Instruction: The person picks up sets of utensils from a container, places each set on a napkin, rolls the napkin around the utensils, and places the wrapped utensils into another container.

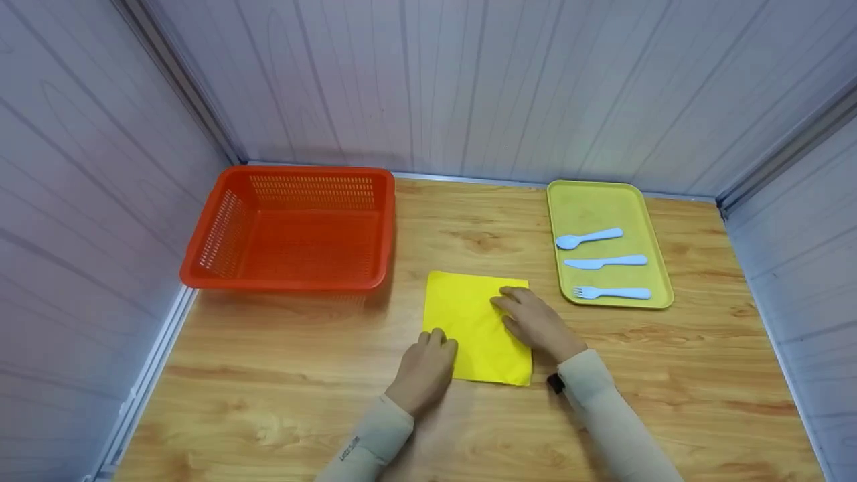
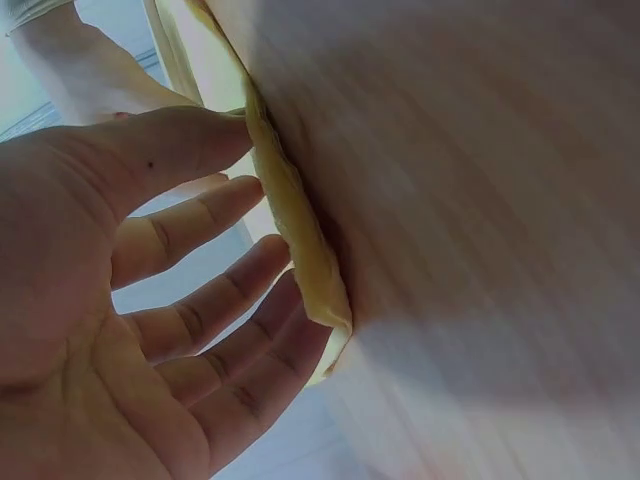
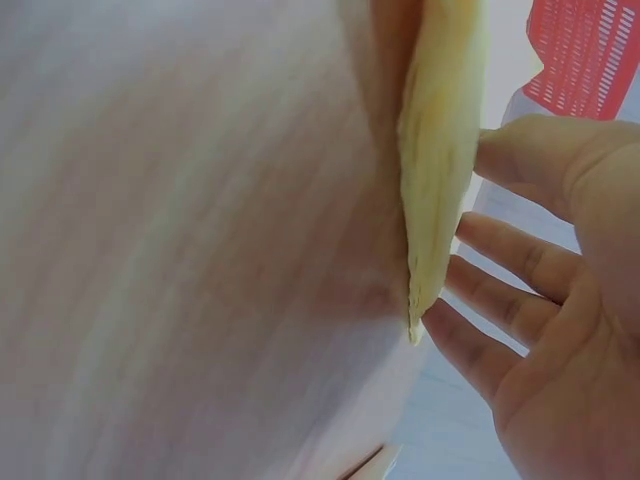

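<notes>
A bright yellow cloth [image 1: 474, 321], folded into a square, lies flat on the wooden table. On its left edge rests my left hand [image 1: 423, 369], with the fingertips touching the top. The left wrist view shows the thumb and lightly bent fingers [image 2: 205, 220] spread along the cloth's layered edge [image 2: 298, 225]. My right hand [image 1: 535, 323] rests on the cloth's right side, its fingers reaching inward over the surface. In the right wrist view, those spread fingertips press against the cloth [image 3: 440, 160] from above, not wrapped round it.
An orange-red plastic basket [image 1: 286, 284] stands at the back left. To the back right is a yellow-green tray [image 1: 592, 201], carrying a light-blue spoon [image 1: 590, 237], knife [image 1: 606, 262] and fork [image 1: 612, 292]. Panelled walls [image 1: 435, 87] enclose the table's back and sides.
</notes>
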The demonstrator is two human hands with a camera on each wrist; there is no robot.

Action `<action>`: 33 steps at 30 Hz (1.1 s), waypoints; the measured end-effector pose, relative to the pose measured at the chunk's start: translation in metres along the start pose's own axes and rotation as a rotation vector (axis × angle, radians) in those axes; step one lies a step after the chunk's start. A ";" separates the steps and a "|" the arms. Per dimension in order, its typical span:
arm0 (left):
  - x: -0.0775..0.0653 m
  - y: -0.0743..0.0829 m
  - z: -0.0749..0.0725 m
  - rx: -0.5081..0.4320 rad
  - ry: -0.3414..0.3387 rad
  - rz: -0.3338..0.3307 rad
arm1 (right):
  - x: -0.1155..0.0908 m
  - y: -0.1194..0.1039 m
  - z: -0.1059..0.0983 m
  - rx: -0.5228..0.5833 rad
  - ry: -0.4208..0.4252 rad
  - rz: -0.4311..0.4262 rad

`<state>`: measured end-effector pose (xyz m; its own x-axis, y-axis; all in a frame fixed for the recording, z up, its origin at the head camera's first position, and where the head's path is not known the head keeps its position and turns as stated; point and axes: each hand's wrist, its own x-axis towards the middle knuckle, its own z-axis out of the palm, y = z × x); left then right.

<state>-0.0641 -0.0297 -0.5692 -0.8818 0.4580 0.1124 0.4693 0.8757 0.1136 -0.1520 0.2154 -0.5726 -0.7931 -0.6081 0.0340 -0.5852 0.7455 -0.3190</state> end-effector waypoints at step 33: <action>0.052 -0.035 -0.002 -0.169 -0.085 -0.059 | -0.020 0.001 -0.001 -0.037 0.035 0.253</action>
<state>-0.1263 -0.0365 -0.5654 -0.9053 0.4245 0.0174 0.4117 0.8664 0.2827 -0.1368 0.2281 -0.5729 -0.9202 -0.3914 -0.0096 -0.3724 0.8826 -0.2868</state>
